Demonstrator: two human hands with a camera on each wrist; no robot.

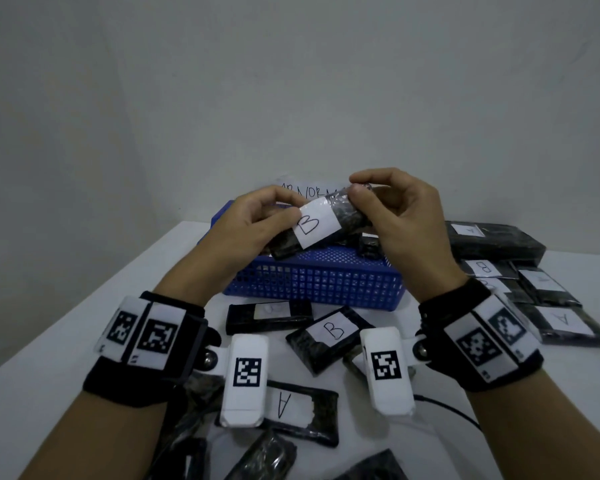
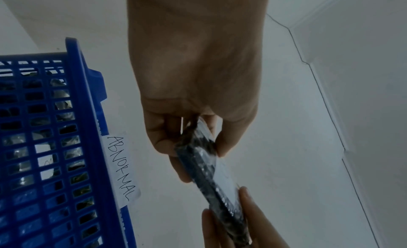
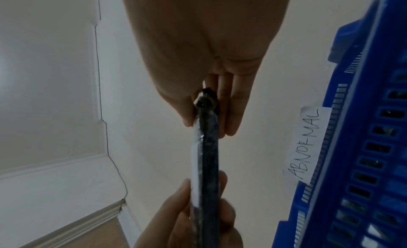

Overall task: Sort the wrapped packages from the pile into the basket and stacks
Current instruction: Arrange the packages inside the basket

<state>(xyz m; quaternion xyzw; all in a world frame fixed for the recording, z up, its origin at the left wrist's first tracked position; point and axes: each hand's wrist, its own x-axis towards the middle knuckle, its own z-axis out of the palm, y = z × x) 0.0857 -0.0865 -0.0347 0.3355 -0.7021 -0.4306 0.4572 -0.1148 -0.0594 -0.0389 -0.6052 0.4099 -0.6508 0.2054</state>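
Observation:
A black wrapped package with a white label marked B hangs above the blue basket. My left hand pinches its near-left end and my right hand pinches its far-right end. Seen edge-on in the left wrist view, the package runs from my left hand to the right hand's fingers. In the right wrist view the package is gripped by my right hand. The basket carries a paper tag reading ABNORMAL and holds dark packages.
Loose packages lie on the white table: one marked B, one marked A, another by the basket. At the right are stacked packages with A and B labels. A black cable runs right. A wall stands behind.

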